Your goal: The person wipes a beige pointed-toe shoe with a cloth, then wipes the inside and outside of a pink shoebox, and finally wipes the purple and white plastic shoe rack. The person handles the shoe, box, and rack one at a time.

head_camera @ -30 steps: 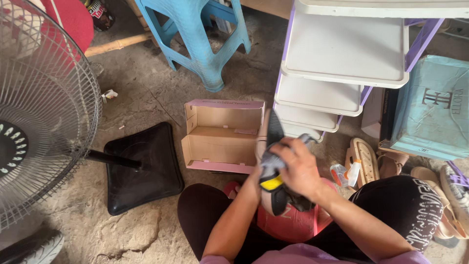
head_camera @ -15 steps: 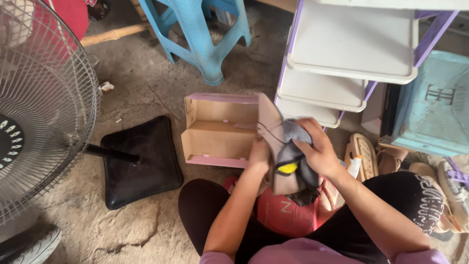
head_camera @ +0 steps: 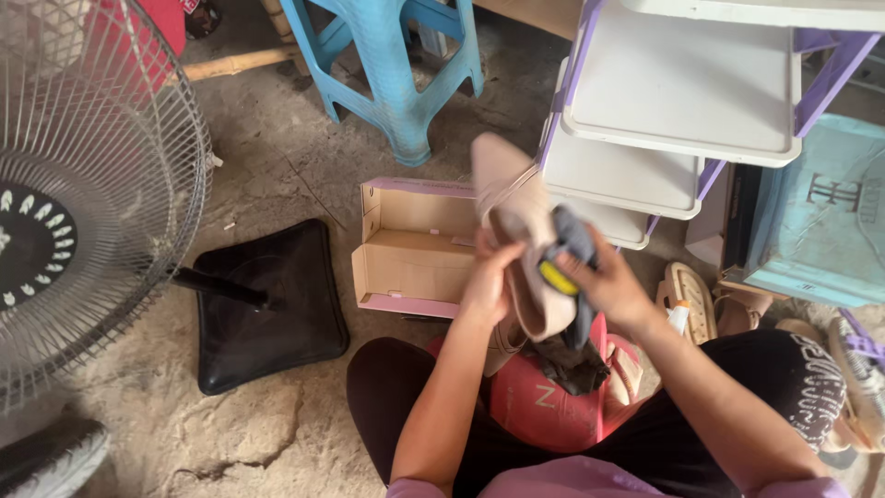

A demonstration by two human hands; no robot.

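Head view, going left to right: I see a standing fan (head_camera: 83, 175) on its black base (head_camera: 267, 304) at far left, then an open cardboard shoe box (head_camera: 415, 249) on the dirt floor. Just right of it my left hand (head_camera: 489, 281) grips a beige pointed shoe (head_camera: 516, 231) held over my lap, toe pointing away. My right hand (head_camera: 613, 286) presses a grey cloth (head_camera: 572, 244) against the shoe's side, with white shelves (head_camera: 673, 101) beyond.

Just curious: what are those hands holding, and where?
Left hand grips the beige shoe at its middle; right hand presses a grey cloth against it.
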